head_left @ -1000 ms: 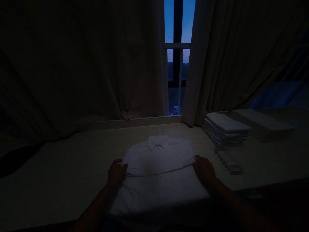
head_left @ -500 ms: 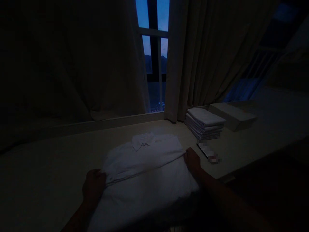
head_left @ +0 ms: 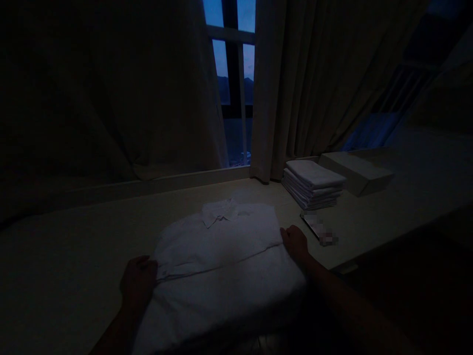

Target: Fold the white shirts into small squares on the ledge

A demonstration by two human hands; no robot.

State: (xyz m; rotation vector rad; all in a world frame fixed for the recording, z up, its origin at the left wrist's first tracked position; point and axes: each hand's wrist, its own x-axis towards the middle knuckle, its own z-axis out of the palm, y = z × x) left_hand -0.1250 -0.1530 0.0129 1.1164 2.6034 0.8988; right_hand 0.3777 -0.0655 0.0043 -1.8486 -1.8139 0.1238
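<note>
A white collared shirt lies partly folded in front of me, its collar toward the window and its lower part hanging over the near edge of the surface. A fold line runs across its middle. My left hand is closed at the shirt's left edge, by the end of that fold, fingers curled on the cloth. At the right edge my right hand is closed too, pinching the fabric near the fold's other end. Dim light hides the fingertips' detail.
A stack of folded white cloths stands at the back right, beside a pale box. Nearer lies a flat, partly blurred phone-like object. Dark curtains hang behind the pale ledge, with a window between them.
The fold line has slackened and dropped slightly at its right end, below my right fingers. Both hands stay at the shirt's sides; the left has shifted slightly outward. The view has tilted a little.
</note>
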